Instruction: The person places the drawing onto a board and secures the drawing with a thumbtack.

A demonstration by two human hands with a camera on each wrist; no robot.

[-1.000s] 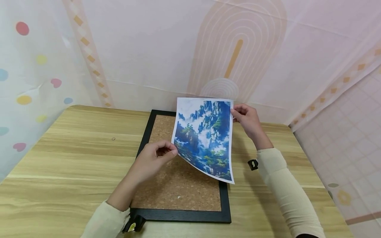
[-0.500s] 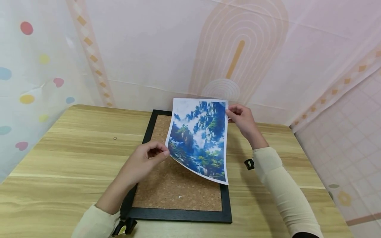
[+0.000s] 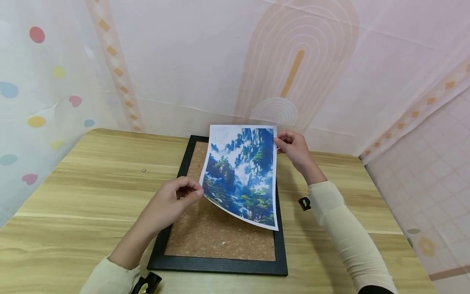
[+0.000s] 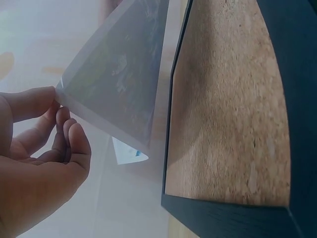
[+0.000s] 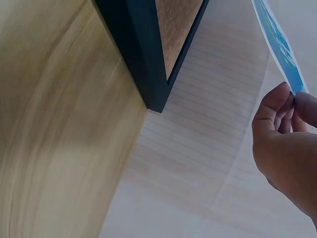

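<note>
I see the glossy blue-and-green mountain landscape print (image 3: pixel 240 173) held tilted above the black-framed cork board (image 3: pixel 220 232), centre frame. My left hand (image 3: pixel 172 202) pinches its lower-left edge, my right hand (image 3: pixel 293 148) its upper-right corner. Two light pinches: I judge the sheet could sag, crease or land askew.

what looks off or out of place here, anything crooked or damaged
Nothing looks damaged. The landscape print is tilted and bowed over the cork board, pinched by the left hand and right hand. A tiny ring lies alone on the table.
</note>
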